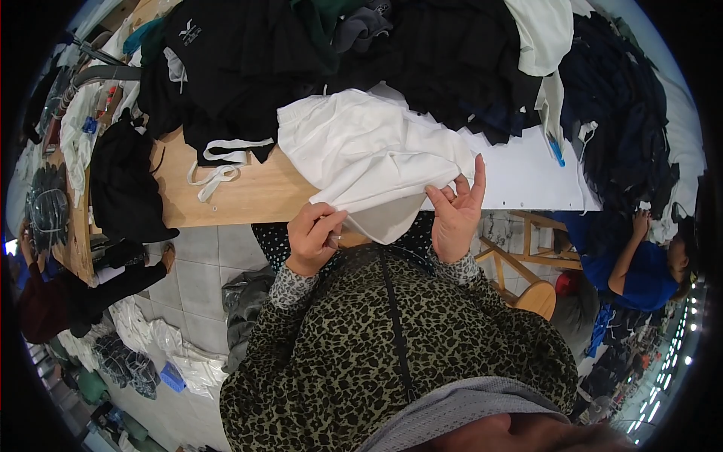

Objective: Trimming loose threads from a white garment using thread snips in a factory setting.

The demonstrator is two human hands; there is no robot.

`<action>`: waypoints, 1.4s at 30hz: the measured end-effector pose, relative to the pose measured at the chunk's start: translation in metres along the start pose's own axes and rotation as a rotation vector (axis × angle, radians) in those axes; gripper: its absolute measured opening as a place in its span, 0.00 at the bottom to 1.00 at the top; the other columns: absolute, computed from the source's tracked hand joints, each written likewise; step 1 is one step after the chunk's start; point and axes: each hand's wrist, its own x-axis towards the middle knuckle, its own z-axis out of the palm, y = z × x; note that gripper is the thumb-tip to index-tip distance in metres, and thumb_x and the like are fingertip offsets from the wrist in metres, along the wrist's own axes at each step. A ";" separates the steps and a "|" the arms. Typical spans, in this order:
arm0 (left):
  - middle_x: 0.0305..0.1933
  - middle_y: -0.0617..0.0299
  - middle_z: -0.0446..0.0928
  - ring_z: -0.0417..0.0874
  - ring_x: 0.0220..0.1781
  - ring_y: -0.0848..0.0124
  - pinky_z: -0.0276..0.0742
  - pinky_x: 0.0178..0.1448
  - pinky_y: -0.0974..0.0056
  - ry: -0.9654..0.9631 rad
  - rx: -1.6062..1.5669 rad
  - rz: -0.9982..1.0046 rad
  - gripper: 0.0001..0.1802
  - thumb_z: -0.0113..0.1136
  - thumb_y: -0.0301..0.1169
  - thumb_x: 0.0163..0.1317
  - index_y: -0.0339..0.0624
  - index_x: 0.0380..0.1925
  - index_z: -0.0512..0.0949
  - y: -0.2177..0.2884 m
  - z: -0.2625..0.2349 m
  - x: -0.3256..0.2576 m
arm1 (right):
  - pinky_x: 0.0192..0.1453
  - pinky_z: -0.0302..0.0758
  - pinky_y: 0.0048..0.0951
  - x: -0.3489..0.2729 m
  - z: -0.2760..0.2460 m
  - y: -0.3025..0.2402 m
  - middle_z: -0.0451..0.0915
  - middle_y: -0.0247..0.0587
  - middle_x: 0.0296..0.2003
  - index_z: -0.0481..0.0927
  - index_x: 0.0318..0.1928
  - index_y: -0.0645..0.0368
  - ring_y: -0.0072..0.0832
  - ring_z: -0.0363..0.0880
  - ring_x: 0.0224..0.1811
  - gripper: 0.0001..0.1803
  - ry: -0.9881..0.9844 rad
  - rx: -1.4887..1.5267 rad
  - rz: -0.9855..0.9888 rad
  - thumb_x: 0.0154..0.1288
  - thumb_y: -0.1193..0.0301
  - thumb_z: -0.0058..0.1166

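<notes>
A white cloth garment [361,143] lies bunched on the table in front of me, its near part lifted and hanging past the table's front edge. My left hand [312,237] pinches its near left edge between thumb and fingers. On the other side, my right hand [457,211] grips the right edge with thumb and bent fingers, while one finger points up. Between the hands the fabric droops in a fold. Which part of the garment this is, I cannot tell.
Black garments [248,45] are heaped behind the wooden table [263,188]. A white strap [218,177] lies at left, and a blue pen-like tool [556,153] on the white sheet [520,173]. A wooden stool [533,300] stands at right. People work at both sides.
</notes>
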 end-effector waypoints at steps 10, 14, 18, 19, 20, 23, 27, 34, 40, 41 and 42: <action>0.30 0.57 0.73 0.77 0.27 0.66 0.73 0.28 0.68 0.053 0.032 -0.071 0.14 0.59 0.13 0.41 0.36 0.31 0.80 0.000 -0.005 -0.001 | 0.49 0.74 0.21 0.003 -0.003 0.009 0.70 0.45 0.49 0.55 0.66 0.59 0.24 0.75 0.45 0.37 -0.055 -0.042 0.025 0.56 0.87 0.52; 0.29 0.63 0.73 0.71 0.25 0.76 0.68 0.28 0.74 0.534 0.051 -0.416 0.07 0.55 0.17 0.57 0.37 0.35 0.75 -0.023 -0.016 -0.005 | 0.45 0.74 0.20 0.007 -0.017 0.020 0.77 0.39 0.39 0.75 0.49 0.66 0.22 0.77 0.40 0.17 -0.556 -0.497 0.208 0.57 0.78 0.57; 0.25 0.68 0.70 0.62 0.19 0.85 0.56 0.20 0.79 0.690 -0.278 -0.954 0.07 0.51 0.26 0.64 0.34 0.38 0.74 -0.038 -0.041 -0.003 | 0.44 0.75 0.21 0.003 -0.029 0.036 0.78 0.41 0.38 0.76 0.46 0.66 0.24 0.78 0.38 0.16 -0.595 -0.583 0.233 0.57 0.76 0.58; 0.23 0.69 0.69 0.62 0.18 0.85 0.56 0.20 0.79 0.673 -0.329 -0.999 0.07 0.52 0.26 0.64 0.34 0.39 0.74 -0.042 -0.044 -0.010 | 0.44 0.75 0.22 0.005 -0.035 0.041 0.78 0.41 0.38 0.76 0.46 0.66 0.24 0.78 0.38 0.16 -0.547 -0.637 0.195 0.57 0.76 0.57; 0.22 0.70 0.69 0.62 0.18 0.85 0.56 0.19 0.79 0.654 -0.381 -1.044 0.07 0.53 0.26 0.64 0.35 0.39 0.74 -0.045 -0.048 -0.017 | 0.43 0.75 0.23 0.010 -0.042 0.044 0.77 0.41 0.39 0.76 0.46 0.64 0.26 0.78 0.39 0.16 -0.516 -0.691 0.142 0.56 0.76 0.58; 0.21 0.71 0.68 0.62 0.18 0.86 0.55 0.19 0.79 0.634 -0.352 -1.091 0.07 0.55 0.27 0.63 0.36 0.38 0.75 -0.043 -0.055 -0.023 | 0.45 0.73 0.30 0.031 -0.057 0.051 0.76 0.44 0.41 0.76 0.47 0.63 0.33 0.76 0.38 0.21 -0.266 -0.880 -0.122 0.50 0.74 0.61; 0.21 0.68 0.71 0.64 0.18 0.85 0.56 0.20 0.79 0.462 -0.396 -1.095 0.06 0.55 0.27 0.63 0.36 0.37 0.75 -0.034 -0.062 -0.024 | 0.53 0.68 0.39 0.060 -0.065 0.050 0.76 0.46 0.42 0.77 0.46 0.62 0.40 0.74 0.40 0.22 -0.248 -1.264 -0.477 0.46 0.73 0.62; 0.35 0.58 0.79 0.79 0.34 0.77 0.73 0.34 0.75 -0.192 -0.877 -0.934 0.08 0.51 0.21 0.62 0.32 0.40 0.74 0.036 -0.005 0.012 | 0.64 0.59 0.38 0.053 -0.040 0.016 0.69 0.49 0.52 0.71 0.52 0.61 0.47 0.64 0.57 0.27 -0.560 -1.014 -0.327 0.45 0.84 0.47; 0.35 0.67 0.76 0.73 0.35 0.82 0.68 0.39 0.76 -0.435 -0.919 -0.641 0.08 0.58 0.22 0.58 0.38 0.39 0.76 0.040 0.009 0.042 | 0.63 0.58 0.35 0.034 -0.038 0.017 0.78 0.37 0.40 0.78 0.39 0.57 0.42 0.67 0.57 0.18 -0.812 -1.008 -0.277 0.43 0.79 0.58; 0.35 0.67 0.76 0.73 0.35 0.82 0.68 0.39 0.76 -0.304 -0.913 -0.798 0.07 0.58 0.23 0.58 0.38 0.38 0.76 0.030 0.005 0.034 | 0.64 0.58 0.37 0.045 -0.048 0.009 0.78 0.40 0.42 0.79 0.40 0.57 0.42 0.68 0.56 0.17 -0.916 -1.126 -0.273 0.44 0.80 0.55; 0.34 0.67 0.76 0.72 0.35 0.82 0.68 0.39 0.77 -0.170 -0.907 -0.947 0.07 0.58 0.23 0.59 0.37 0.38 0.76 0.017 0.004 0.020 | 0.64 0.59 0.39 0.053 -0.063 0.005 0.77 0.40 0.43 0.78 0.40 0.57 0.43 0.68 0.57 0.17 -0.942 -1.201 -0.242 0.45 0.80 0.55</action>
